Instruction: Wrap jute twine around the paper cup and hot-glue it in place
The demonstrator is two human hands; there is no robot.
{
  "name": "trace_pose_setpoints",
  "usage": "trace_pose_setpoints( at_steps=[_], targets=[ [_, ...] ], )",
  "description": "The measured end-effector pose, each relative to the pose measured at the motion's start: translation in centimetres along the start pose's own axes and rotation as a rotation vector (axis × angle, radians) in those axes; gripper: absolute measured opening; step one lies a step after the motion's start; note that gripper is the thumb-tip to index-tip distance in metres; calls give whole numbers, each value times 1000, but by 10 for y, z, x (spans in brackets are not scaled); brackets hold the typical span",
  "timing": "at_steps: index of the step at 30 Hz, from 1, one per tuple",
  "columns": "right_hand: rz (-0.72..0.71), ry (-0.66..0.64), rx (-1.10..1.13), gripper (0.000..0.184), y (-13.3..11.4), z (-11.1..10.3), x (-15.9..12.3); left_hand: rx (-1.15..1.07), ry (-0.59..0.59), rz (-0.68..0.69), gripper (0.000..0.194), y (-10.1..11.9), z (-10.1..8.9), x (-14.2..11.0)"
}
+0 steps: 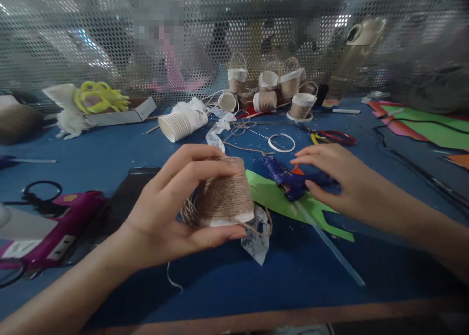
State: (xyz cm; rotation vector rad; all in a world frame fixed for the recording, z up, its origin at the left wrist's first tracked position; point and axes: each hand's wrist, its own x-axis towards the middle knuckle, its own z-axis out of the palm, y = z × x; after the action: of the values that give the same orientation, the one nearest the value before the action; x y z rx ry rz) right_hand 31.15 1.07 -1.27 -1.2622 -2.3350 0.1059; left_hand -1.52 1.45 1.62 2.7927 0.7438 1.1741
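1. The left hand (172,212) grips a twine-wrapped cup (224,193), fingers curled over its top and thumb pressed along the white rim below; the cup is held upside down just above the blue table (256,276).
2. Loose twine (188,212) trails from the cup's rim, over a scrap of white lace (256,237).
3. The right hand (330,178) lies flat and open, its fingers resting on a blue glue gun (289,178) without closing around it.
4. The gun lies on a green sheet (274,198), a clear glue stick (330,247) jutting from its rear towards the table edge.
5. Just beyond the hands lie a white ring (281,142) and red-handled scissors (335,137).
6. Further back stand a stack of white cups (181,123) on its side and a cluster of finished baskets (271,88), against a perforated screen (73,41).
7. At far left sit a pink glue gun (54,227), a black phone (124,198) and a box (120,114) holding yellow material.
8. More coloured sheets (421,122) lie at far right.
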Motion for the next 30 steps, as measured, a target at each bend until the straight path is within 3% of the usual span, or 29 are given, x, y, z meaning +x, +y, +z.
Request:
trace_pose_setpoints(
  at_steps=[3,7,9,12,16,21,30],
  targets=[
    [-99,36,194,16,-28,-3,-4,0,4,3,52,4,1,0],
    [13,-231,425,22,-65,-9,-10,3,25,5,54,9,4,-1],
    [48,-301,490,26,-73,-11,-11,13,25,9,55,10,5,-2],
    [-27,-284,605,14,-71,-8,-10,27,16,19,54,9,6,-3],
    [-186,-126,733,13,-60,1,-9,62,14,70,49,7,7,-5],
    [-152,-54,695,13,-57,3,-7,48,0,66,40,9,8,-5],
    [-59,-85,664,20,-58,1,-3,19,-12,55,42,10,10,-6]
  ],
)
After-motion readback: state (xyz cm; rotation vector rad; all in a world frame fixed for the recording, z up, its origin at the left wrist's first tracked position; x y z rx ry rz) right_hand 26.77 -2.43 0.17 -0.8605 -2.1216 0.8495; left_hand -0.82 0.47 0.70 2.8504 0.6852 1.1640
